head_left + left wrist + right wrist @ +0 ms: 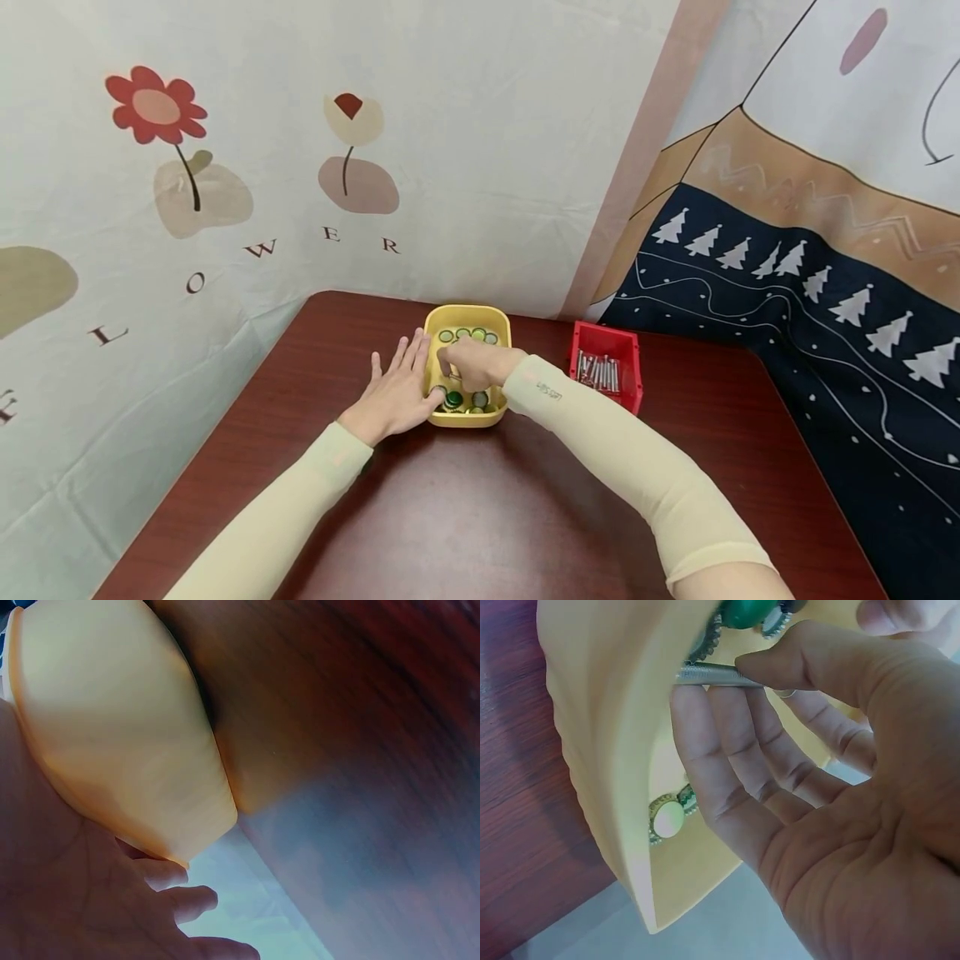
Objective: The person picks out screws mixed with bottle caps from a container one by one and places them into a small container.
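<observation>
A yellow plastic bin (468, 421) stands near the table's back edge, with several green and silver bottle caps (478, 335) inside. My right hand (476, 362) reaches into it. In the right wrist view, its thumb and fingers pinch a slim silver metal bolt (716, 674) close to the bin's wall (622, 712); one end of the bolt is hidden. My left hand (397, 390) lies along the bin's left side, fingers straight and spread, thumb at the near left corner. In the left wrist view, that palm (52, 847) is against the bin's outer wall (127, 727).
To the right of the yellow bin, a red plastic bin (637, 375) holds several silver bolts (598, 372). The dark red wooden table (480, 517) extends toward me. Printed cloth (480, 150) hangs right behind the table's back edge.
</observation>
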The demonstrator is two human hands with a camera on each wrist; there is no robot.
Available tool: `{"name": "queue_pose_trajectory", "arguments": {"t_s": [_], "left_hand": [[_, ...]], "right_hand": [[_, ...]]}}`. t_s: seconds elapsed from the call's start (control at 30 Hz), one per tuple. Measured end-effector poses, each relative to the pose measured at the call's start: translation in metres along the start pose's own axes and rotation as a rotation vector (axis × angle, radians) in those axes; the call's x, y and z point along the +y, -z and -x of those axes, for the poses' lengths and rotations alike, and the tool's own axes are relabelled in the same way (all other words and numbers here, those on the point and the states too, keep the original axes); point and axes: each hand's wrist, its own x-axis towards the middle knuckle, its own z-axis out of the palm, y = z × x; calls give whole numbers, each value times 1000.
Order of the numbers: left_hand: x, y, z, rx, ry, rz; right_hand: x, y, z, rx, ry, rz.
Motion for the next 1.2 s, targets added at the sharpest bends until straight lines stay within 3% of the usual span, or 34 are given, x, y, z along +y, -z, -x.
{"name": "queue_pose_trajectory", "arguments": {"t_s": [1.2], "left_hand": [[2,0,1,20,14,8]], "right_hand": [[31,14,50,200,-15,-324]]}}
